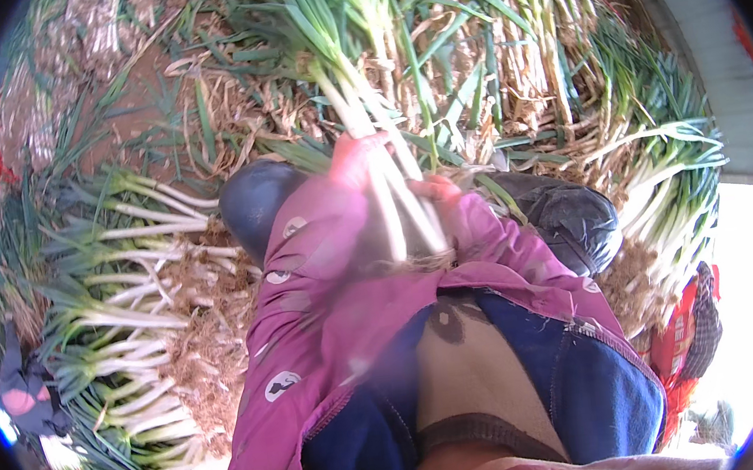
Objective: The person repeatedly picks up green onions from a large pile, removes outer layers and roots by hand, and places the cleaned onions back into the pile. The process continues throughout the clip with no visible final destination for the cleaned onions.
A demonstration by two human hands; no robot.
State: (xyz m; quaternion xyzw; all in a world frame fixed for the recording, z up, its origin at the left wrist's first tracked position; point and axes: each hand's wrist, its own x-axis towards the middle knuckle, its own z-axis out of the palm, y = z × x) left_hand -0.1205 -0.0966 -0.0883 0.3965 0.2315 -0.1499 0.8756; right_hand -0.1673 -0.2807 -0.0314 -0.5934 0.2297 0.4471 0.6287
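My left hand is closed around the white stalks of a few green onions, whose green leaves point up and away from me. Lower on the stalks, my right hand touches them from the side, its fingers bent; whether it grips them is unclear. The root ends hang over my lap, near the purple jacket. Slight blur softens both hands and the stalks.
Cleaned green onions lie in a long row at the left, roots inward. More onions are piled at the right. Beyond my knees stand onions with dry leaves. Red bags lie at lower right.
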